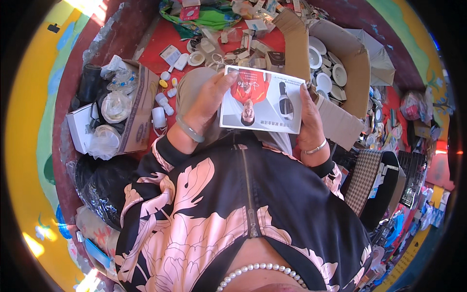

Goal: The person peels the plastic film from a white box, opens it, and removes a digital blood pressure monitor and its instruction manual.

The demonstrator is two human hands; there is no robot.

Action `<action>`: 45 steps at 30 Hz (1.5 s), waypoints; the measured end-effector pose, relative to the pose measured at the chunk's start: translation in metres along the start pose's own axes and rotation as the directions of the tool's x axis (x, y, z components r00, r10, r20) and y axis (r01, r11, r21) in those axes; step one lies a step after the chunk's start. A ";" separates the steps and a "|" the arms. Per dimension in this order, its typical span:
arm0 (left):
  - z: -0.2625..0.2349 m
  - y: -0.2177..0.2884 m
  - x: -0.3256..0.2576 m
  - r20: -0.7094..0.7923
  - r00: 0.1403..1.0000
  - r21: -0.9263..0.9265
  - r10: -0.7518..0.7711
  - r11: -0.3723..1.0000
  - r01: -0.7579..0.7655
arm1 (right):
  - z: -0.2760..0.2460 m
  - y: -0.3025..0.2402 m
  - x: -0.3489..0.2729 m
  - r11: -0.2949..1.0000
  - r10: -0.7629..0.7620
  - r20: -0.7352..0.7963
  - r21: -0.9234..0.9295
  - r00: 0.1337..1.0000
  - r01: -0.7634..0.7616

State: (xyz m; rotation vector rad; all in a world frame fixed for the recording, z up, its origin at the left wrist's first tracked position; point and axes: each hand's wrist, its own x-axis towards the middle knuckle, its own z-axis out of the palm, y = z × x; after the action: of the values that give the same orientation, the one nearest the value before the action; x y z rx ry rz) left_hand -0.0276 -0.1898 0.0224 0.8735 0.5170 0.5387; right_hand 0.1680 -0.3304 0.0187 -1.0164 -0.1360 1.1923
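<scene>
A flat white product box (pixel 265 117) is held up over my lap, its printed face toward me and upside down. On it are a person in red and a dark handheld device that looks like an electric shaver. My left hand (pixel 210 95) grips the box's left edge, thumb on the front face. At the opposite edge my right hand (pixel 311 120) is closed on it, thumb along the side. The fingers behind the box are hidden.
An open cardboard box (pixel 357 63) with round white fittings stands far right. Another carton (pixel 141 109) of wrapped items sits at the left, with white bulbs (pixel 163 101) beside it. Small boxes cover the red cloth (pixel 158 41). A houndstooth case (pixel 362 177) lies at right.
</scene>
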 end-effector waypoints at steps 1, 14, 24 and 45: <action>0.001 0.001 0.000 -0.008 1.000 -0.011 -0.005 1.000 0.005 | -0.002 0.000 0.001 1.000 -0.004 -0.007 -0.021 1.000 0.004; -0.003 0.013 0.002 0.006 0.997 0.008 0.071 0.997 -0.071 | 0.002 0.000 -0.010 0.992 -0.023 0.169 -0.117 0.985 0.044; -0.009 -0.001 -0.008 0.057 0.996 0.065 -0.071 0.996 0.068 | 0.001 -0.006 -0.003 0.981 -0.092 0.131 -0.157 0.987 0.113; -0.063 0.046 0.085 -0.327 0.936 -0.077 0.128 0.984 -0.161 | 0.029 -0.048 0.124 0.819 0.429 0.255 -0.515 0.867 -0.253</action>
State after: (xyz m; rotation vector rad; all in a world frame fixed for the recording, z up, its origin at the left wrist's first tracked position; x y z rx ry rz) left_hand -0.0133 -0.0756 0.0093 0.7313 0.7180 0.8439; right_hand 0.2362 -0.2123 0.0191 -1.2656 -0.5749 1.7365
